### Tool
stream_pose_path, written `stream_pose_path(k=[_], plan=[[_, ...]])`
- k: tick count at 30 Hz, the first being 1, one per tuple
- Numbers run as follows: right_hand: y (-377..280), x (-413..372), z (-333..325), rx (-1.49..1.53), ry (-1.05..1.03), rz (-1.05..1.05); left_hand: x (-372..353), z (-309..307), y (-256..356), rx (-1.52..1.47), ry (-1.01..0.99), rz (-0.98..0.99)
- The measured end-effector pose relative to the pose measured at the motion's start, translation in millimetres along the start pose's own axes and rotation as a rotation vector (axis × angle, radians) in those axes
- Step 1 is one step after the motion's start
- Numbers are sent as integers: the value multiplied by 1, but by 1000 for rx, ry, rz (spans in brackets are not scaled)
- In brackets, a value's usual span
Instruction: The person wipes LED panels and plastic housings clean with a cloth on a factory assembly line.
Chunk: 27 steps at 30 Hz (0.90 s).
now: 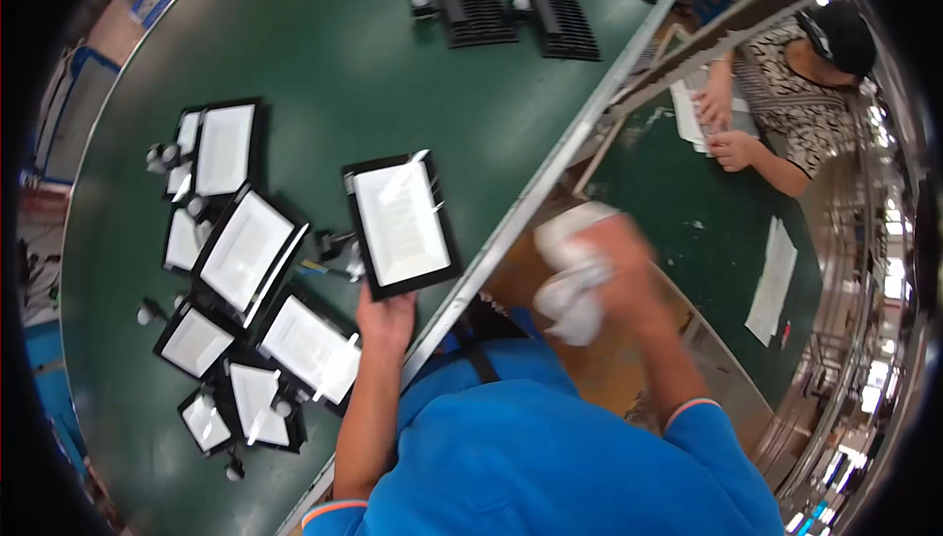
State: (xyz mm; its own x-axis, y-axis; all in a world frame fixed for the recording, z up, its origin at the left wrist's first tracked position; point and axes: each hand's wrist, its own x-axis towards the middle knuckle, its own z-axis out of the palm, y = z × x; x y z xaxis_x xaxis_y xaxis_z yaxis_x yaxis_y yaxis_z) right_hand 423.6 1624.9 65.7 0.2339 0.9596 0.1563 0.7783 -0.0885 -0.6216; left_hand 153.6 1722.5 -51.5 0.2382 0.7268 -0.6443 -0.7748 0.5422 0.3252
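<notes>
A black-framed rectangular LED floodlight [401,226] with a white front panel is tilted up above the green table's near edge. My left hand [386,318] grips its lower edge, the fingers hidden beneath it. A strip of clear film stands away from its upper right corner. Left of it are a small dark fitting [334,241] and short coloured wires [316,268]. My right hand [621,256], blurred by motion, is off to the right beyond the table edge, closed around a crumpled white cloth [575,305].
Several similar floodlights [248,251] lie face up, partly overlapping, on the left of the green table [324,64]. Finned black housings [478,13] rest at the far side. A metal edge [535,187] runs diagonally. A co-worker [801,74] handles papers at another table.
</notes>
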Motion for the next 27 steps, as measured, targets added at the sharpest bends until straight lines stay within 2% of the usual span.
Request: stream_pose_path(k=[1, 2, 3, 4, 5, 6, 8, 9, 10, 11, 12, 14, 15, 17, 18, 20, 22, 24, 25, 26, 27], plan=[[0, 6, -26, -135, 159, -7, 3, -11, 1, -26, 15, -41], [3, 8, -49, -230, 245, 77, 8, -21, 1, -57, 46, -51], [23, 8, -65, -331, 355, 51, 12, -28, 1, -112, -41, -79], [50, 7, -79, -519, 369, 116, 9, -18, 1, -54, 29, -56], [80, 3, -85, -653, 297, 191, 9, -16, 0, -28, 21, -48], [83, 9, -82, -799, 234, 259, 11, -16, 1, 7, 15, -70], [68, 23, -58, -839, 197, 289, 4, -8, -1, 6, 37, -29], [62, 38, -40, -632, 195, 30, -2, 3, 2, -16, 56, -12], [27, 54, -15, -395, 132, -56, -1, 2, 1, -28, 65, 6], [5, 65, 13, -142, 20, -6, 0, 1, 2, 14, 35, 20], [-34, 78, 35, 225, -194, 116, 0, 0, 3, 58, 2, 38], [-76, 104, 80, 319, -372, -205, -8, 5, 7, 157, -31, 101], [-82, 114, 100, 328, -383, -225, -11, 9, 6, 190, 0, 141], [-82, 130, 140, 340, -156, -258, -13, 11, 6, 226, 11, 186], [-77, 130, 152, 345, -165, -282, -12, 12, 8, 213, 13, 208], [-62, 120, 169, 154, -9, -180, -12, 10, 10, 177, 65, 137], [-43, 109, 183, 156, -61, -186, -8, 2, 13, 229, 83, 186], [-17, 106, 203, 94, 32, -171, -4, -10, 23, 664, 167, 38], [-7, 103, 210, 104, 5, -137, 4, -30, 25, 893, 122, 7], [2, 99, 213, 113, -24, -100, 0, -28, 36, 1015, 65, -135], [4, 96, 214, 38, -38, -156, -5, -24, 44, 1077, 84, -193]])
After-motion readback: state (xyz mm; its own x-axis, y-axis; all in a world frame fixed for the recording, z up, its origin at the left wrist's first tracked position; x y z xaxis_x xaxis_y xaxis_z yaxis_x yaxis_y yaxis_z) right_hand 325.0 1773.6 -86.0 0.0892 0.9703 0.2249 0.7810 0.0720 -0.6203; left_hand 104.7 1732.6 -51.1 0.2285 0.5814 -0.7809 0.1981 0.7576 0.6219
